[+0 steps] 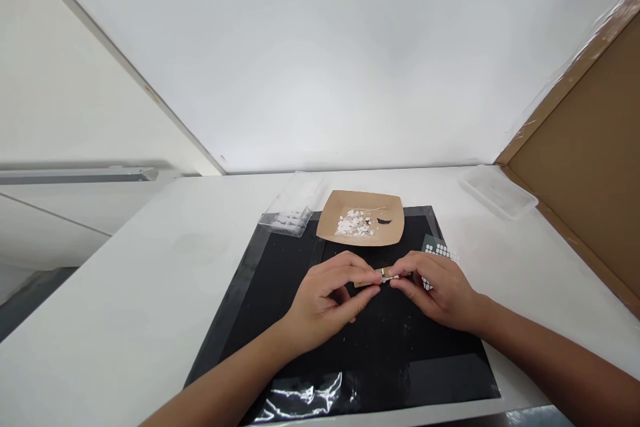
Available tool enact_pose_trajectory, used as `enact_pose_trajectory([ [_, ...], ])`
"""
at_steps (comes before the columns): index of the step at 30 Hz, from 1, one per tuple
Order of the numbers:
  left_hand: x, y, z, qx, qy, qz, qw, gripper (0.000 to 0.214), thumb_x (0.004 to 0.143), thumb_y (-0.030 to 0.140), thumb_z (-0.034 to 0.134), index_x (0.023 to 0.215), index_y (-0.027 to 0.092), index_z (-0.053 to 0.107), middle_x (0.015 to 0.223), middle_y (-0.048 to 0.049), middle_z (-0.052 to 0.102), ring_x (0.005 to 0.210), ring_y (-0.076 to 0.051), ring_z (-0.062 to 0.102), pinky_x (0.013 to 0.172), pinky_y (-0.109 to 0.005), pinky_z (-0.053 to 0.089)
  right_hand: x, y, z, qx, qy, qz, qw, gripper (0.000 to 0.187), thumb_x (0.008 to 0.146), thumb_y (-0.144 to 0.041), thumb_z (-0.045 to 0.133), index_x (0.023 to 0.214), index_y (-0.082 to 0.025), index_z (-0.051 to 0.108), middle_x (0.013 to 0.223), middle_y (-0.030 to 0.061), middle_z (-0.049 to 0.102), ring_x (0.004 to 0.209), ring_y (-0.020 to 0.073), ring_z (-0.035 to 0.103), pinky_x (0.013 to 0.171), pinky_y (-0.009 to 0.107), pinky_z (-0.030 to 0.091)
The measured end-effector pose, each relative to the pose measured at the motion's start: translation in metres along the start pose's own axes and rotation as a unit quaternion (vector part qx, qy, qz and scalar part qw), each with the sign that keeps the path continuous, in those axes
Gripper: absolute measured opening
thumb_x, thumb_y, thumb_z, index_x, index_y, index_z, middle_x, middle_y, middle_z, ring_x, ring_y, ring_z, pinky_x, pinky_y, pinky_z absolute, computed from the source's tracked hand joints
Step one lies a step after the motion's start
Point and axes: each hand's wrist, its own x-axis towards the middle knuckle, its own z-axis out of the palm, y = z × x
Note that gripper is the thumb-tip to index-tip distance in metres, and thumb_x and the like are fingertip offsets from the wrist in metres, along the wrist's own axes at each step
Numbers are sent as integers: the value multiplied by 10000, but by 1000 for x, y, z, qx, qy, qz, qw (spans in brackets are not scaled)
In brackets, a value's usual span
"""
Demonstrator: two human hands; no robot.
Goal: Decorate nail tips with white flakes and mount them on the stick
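My left hand (333, 293) and my right hand (440, 287) meet above a black mat (370, 360). Between their fingertips is a small tan strip (386, 273) with a white band and small whitish bits on it. The left thumb and fingers pinch its left end, the right thumb and fingers its right end. My fingers cover much of the strip, so its exact kind is unclear. Partly behind my right hand lies a dark sheet with white round stickers (430, 250). Just beyond the hands stands a brown paper tray (333, 213) holding white scraps and a black piece.
A clear plastic compartment box (287, 217) rests at the mat's far left corner. On the right of the white table (200, 247) lies a shallow translucent container (500, 193). A cardboard panel (585, 127) borders the right side, and a white wall (340, 60) stands behind.
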Motion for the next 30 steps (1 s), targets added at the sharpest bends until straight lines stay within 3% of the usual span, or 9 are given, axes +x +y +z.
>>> enact_pose_trajectory([
  [8,0,-1,0,-22,-22,-3,1000,194,969,143,731,1137,210,800,998,-50,689,619,-54,667,454,-118,602,0,-3,-2,32,-26,19,999,96,1072,-251,633,1149,-215,677,942,12,781,779,117,708,712,232,579],
  [13,0,1,-2,-30,-57,-43,997,156,1006,176,683,1108,204,799,1011,-54,672,640,-59,669,487,-137,625,0,-3,-3,81,-63,85,991,98,1067,-288,634,1094,-219,698,853,-13,764,702,108,678,627,215,533],
  [20,3,4,-4,-19,-62,-70,995,149,1006,228,689,1061,193,823,989,-75,705,690,-101,696,505,-176,650,0,-2,-1,267,-108,247,925,179,1036,-375,689,1084,-203,711,827,1,788,705,122,751,626,221,563],
  [26,5,6,-4,34,-58,-14,998,169,1018,205,666,1067,209,827,943,-88,766,820,-159,720,528,-174,631,2,-4,-1,341,-110,293,886,247,1012,-429,723,1052,-186,705,816,8,777,695,117,749,636,221,570],
  [30,10,10,-6,91,-58,50,993,188,1024,160,641,1052,219,817,902,-66,799,859,-177,734,744,-267,660,3,-6,-1,361,-110,306,874,267,1004,-444,731,1034,-181,701,805,7,774,682,111,750,643,215,582],
])
